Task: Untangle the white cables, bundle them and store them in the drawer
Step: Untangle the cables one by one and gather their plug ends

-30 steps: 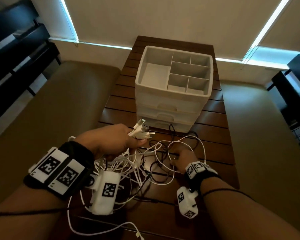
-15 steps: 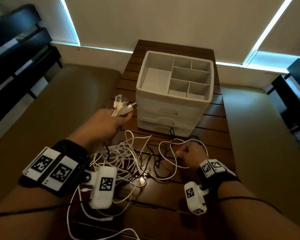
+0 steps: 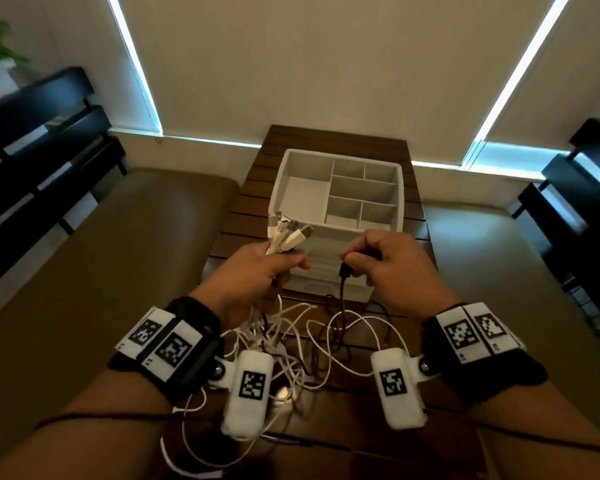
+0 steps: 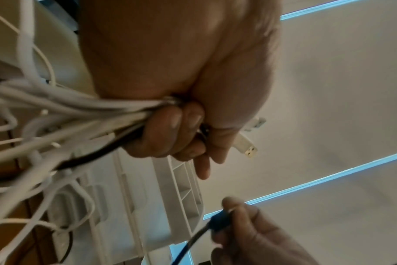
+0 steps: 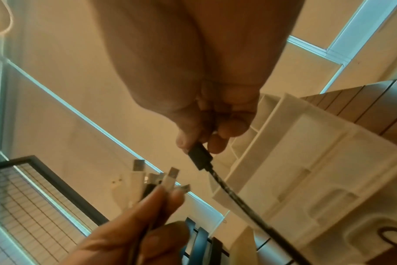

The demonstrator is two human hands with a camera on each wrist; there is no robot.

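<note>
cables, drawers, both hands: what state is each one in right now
white cables: plug ends bunched in the left hand, the rest hanging in a tangle down to the table
black cable: plug end pinched, cord trailing into the tangle
drawers: shut where the front shows
top tray: open, nothing in its compartments
left hand: gripping the white cables
right hand: pinching the black cable's plug
</note>
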